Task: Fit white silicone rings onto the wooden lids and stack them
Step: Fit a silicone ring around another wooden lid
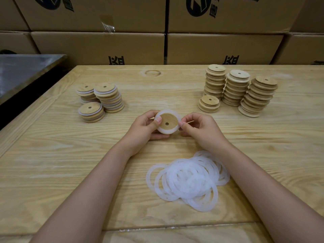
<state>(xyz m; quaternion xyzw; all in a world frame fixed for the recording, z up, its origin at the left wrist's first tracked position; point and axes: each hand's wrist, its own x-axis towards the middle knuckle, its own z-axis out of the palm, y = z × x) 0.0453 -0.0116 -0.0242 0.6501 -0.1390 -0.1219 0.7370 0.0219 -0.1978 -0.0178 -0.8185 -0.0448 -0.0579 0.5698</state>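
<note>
I hold the wooden lid (168, 122) above the table (70, 155), tilted so that its face with the small centre hole is turned up toward me. My left hand (147, 126) grips it: the thumb presses on the face near its left edge and the fingers curl beneath. A white silicone ring (165, 132) lies around the lid, showing as a pale band along its top, left and bottom edges. My right hand (198, 128) pinches that ring at the lid's right edge between thumb and forefinger, the other fingers curled in behind.

Nearer to me than the lid, and a little to its right, a loose pile of rings (189, 179) lies flat on the table, overlapping one another, between my forearms. Beyond the lid to its left stand three short ringed stacks (105, 99), with white edges showing between the wooden discs. Beyond the lid to its right stand taller bare lid stacks (242, 90), three high ones that lean somewhat and one low one in front. Behind all of these, farther from the lid, rises a wall of cardboard boxes (98, 48) with dark print. Far left of the lid lies a grey metal surface (22, 71), beside the table.
</note>
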